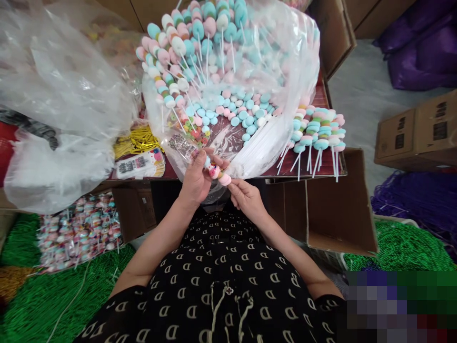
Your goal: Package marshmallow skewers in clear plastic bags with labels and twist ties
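Observation:
A marshmallow skewer (224, 179) with pink puffs at its near end lies between my hands, at the table's front edge. Around its upper part is a clear printed bag (183, 145). My left hand (195, 180) is closed round the bag and the skewer inside it. Fingers and thumb of my right hand (246, 199) pinch the lower end of the skewer; the stick itself is mostly hidden there. Just beyond, loose pink, blue and white marshmallows (243, 112) lie in a big clear plastic bag (303, 43), beside white sticks (259, 145) and colourful small rings (198, 133).
Finished skewers (210, 24) are heaped at the back, and more skewers (317, 128) overhang the table's right edge. Gold twist ties (137, 140) and printed cards (141, 164) lie at left. Bagged skewers (80, 228) sit lower left. An open cardboard box (339, 209) stands at right.

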Tool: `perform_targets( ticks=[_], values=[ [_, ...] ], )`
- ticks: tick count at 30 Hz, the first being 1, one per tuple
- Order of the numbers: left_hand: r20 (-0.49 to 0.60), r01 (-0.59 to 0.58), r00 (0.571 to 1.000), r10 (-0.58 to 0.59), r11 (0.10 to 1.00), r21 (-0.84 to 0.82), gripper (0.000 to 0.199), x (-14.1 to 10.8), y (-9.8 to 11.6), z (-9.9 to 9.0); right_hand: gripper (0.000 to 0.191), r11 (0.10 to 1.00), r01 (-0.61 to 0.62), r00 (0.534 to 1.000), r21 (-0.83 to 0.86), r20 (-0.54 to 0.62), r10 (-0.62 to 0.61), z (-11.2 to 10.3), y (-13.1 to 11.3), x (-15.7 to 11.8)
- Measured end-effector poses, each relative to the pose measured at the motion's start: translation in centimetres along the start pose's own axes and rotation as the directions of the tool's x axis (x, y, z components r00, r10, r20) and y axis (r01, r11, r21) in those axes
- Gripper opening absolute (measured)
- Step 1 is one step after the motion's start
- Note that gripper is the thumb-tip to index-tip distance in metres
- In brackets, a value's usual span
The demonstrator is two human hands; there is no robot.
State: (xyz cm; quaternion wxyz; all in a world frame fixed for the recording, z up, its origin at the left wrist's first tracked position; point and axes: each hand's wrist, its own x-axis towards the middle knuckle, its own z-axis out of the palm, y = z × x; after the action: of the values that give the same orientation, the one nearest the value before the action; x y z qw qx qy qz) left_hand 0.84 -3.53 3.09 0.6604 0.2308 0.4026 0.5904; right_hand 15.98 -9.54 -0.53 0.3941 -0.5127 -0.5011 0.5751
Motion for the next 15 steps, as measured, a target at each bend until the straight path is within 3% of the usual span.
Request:
perform_targets(
  ticks=[5,11,15],
  values=[
    [0.014,0.032,0.999,-0.032,0.999,-0.025,0.041,0.1,-0.4,-0.1,0.051,1.000,0.014,1.000,-0.018,0.014,-0.014,1.2,-0.6,0.1],
    [0.041,0.052,0.998,-0.055,0.996,0.067,0.036,-0.9,-0.7,0.8,0.037,0.965,0.155,0.975,-0.211,-0.125,-0.184,1.9,-0.6,1.4],
    [-0.001,0.041,0.999,-0.041,0.999,0.012,0.022,-0.9,-0.5,1.2,0.032,0.906,0.255,0.959,-0.337,-0.030,-0.281,1.3,-1.3,1.6]
  ],
)
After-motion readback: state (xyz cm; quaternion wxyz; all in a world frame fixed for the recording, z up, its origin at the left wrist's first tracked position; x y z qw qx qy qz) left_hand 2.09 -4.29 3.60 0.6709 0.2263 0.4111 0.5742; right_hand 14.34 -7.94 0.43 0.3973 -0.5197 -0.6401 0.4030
